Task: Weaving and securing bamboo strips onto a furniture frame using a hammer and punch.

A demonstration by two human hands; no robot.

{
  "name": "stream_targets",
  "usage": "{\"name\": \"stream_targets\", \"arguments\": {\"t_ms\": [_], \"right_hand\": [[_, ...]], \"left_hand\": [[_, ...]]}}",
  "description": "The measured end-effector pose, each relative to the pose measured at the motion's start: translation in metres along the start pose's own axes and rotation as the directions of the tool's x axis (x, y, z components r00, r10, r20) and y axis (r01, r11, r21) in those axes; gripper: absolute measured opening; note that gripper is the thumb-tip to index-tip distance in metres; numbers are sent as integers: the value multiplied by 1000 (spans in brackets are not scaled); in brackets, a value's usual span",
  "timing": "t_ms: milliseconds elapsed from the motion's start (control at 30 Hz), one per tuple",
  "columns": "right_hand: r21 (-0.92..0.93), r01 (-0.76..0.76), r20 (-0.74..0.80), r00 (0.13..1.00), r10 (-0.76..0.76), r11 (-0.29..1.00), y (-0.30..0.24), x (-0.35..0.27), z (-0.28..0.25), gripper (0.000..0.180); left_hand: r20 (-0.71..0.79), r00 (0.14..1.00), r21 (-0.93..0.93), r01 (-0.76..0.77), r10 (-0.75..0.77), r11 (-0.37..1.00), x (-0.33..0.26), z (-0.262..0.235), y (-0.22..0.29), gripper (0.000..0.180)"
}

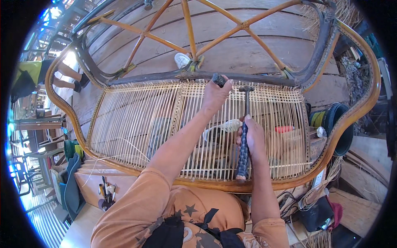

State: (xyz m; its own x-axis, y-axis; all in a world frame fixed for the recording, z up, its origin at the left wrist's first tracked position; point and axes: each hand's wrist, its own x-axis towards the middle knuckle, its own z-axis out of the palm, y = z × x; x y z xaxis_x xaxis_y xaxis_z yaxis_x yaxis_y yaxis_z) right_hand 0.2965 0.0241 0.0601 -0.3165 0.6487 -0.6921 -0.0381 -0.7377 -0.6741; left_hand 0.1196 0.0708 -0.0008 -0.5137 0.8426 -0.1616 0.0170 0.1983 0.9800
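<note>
Floorboards [231, 58], top of pic. Grips hammer [243, 155] in R hand [254, 136], pointing up-pic, just R of dark stub [218, 79] clenched in L hand [216, 96].

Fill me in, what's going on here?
The person's left hand holds a dark, stubby piece by the back rail of the frame. The right hand grips a hammer, its head over the strands. Most strands run front to back; crosswise ones show toward the back right.
</note>
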Motion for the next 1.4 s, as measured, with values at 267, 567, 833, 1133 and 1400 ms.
{"name": "stream_targets", "arguments": {"t_ms": [267, 567, 833, 1133, 1400], "right_hand": [[18, 2, 8, 1000, -2, 1000, 6, 3, 0, 35], [-102, 102, -176, 977, -119, 990, -19, -87, -54, 36], [-388, 274, -697, 538, -474, 880, 83, -237, -151, 23], [-697, -231, -687, 487, -539, 679, 347, -257, -286, 41], [-235, 178, -400, 878, -262, 956, 95, -230, -124, 48]], "left_hand": [[46, 999, 85, -1, -3, 996, -2, 1, 3, 18], [59, 997, -137, -30, 39, 990, -52, -23, 34, 18], [730, 512, -156, -520, 453, 840, -182, -5, 86, 39], [639, 268, -372, -712, 721, 595, -198, 14, 107, 36], [517, 245, -369, -801, 820, 472, -203, 6, 140, 44]]}}
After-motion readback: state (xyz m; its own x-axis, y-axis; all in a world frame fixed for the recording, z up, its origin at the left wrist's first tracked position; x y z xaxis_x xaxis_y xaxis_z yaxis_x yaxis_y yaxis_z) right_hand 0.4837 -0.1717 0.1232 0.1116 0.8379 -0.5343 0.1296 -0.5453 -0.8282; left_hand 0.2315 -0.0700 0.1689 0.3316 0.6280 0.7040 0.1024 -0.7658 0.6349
